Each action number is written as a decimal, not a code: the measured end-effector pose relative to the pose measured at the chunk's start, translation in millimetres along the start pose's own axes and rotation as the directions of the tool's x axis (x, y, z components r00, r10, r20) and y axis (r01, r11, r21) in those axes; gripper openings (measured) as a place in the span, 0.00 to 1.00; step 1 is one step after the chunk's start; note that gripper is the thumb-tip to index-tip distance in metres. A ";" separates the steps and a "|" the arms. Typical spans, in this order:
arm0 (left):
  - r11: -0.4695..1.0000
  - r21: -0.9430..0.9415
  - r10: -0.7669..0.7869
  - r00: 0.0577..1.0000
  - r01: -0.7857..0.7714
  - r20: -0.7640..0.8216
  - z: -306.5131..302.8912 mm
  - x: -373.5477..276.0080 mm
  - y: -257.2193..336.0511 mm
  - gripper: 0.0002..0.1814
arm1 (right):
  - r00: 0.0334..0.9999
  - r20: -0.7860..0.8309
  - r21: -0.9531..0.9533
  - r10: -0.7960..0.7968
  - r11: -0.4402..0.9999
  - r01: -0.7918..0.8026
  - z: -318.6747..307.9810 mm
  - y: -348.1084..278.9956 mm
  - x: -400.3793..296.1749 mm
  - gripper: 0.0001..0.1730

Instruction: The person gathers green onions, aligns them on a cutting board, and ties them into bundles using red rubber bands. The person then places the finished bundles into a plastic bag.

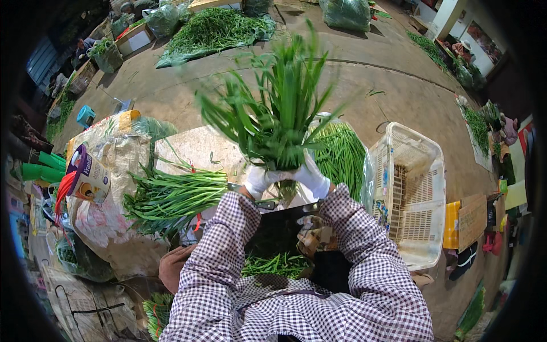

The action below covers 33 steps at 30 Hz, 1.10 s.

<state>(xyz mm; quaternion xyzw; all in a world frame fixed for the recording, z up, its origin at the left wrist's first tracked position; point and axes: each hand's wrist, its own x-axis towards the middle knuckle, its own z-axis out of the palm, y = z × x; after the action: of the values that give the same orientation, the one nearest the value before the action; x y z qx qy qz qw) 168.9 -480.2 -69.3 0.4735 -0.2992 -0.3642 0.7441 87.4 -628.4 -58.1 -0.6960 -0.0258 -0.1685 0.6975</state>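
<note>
Both my hands wear white gloves. My left hand [257, 181] and my right hand [314, 177] grip a bunch of long green leafy stalks [282, 119] near its lower end, one hand on each side. The leaves fan upward and are partly blurred. Beneath is a pale work board [194, 145]. Left of my left hand lies a pile of flat green stalks [179, 199] with red ties by it. A knife with a dark handle [267, 205] lies below my left hand. Right of my right hand, more green stalks [342, 154] lie in clear plastic.
A white plastic crate [421, 188] stands at the right. At the left, a printed tub [89, 179] with red ties sits on a large sack [124, 213]. Greens [222, 30] are heaped on a sheet farther off. People sit near the far left and right edges.
</note>
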 end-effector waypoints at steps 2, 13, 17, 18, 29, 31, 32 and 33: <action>0.969 0.193 -0.151 0.988 0.152 -0.023 3.7 11.7 11.7 0.37 | 0.999 0.024 0.118 0.041 0.992 -0.044 -12.7 12.3 6.6 0.45; 0.915 0.347 0.210 0.977 -0.205 0.021 39.8 27.2 84.2 0.33 | 0.919 0.360 0.457 0.160 0.829 -0.323 -29.2 -105.4 27.7 0.37; 0.977 0.142 0.163 0.986 -0.157 -0.033 67.0 20.4 86.0 0.31 | 0.986 0.144 -0.370 0.086 0.929 -0.027 -0.7 -119.5 20.8 0.36; 0.972 0.161 0.175 0.984 -0.169 -0.022 68.0 19.1 77.8 0.36 | 0.999 -0.002 -0.295 -0.040 0.955 0.037 8.4 -115.3 20.5 0.31; 0.972 0.234 0.059 0.937 0.024 -0.345 -13.2 -68.7 55.4 0.20 | 0.888 -0.456 0.534 0.061 0.817 0.217 -65.1 -196.2 14.1 0.10; 0.960 -0.139 -0.276 0.914 0.245 -0.297 4.8 -86.2 36.1 0.25 | 0.904 -0.401 0.444 0.149 0.895 0.050 -90.9 -164.5 10.9 0.12; 0.891 -0.390 -0.336 0.916 0.234 -0.218 35.1 -90.6 31.8 0.28 | 0.823 -0.532 0.469 0.197 0.879 0.093 -111.0 -135.1 -1.4 0.10; 0.761 -0.608 -0.384 0.913 0.229 -0.137 58.8 -101.6 34.4 0.32 | 0.750 -0.655 0.214 0.088 0.974 0.072 -128.2 -118.4 -10.9 0.08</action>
<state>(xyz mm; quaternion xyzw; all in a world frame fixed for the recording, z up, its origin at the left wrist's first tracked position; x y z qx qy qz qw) 74.9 -415.1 -25.9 0.3094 0.0055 -0.4917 0.8139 19.6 -748.8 49.1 -0.5078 0.2066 -0.3964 0.7365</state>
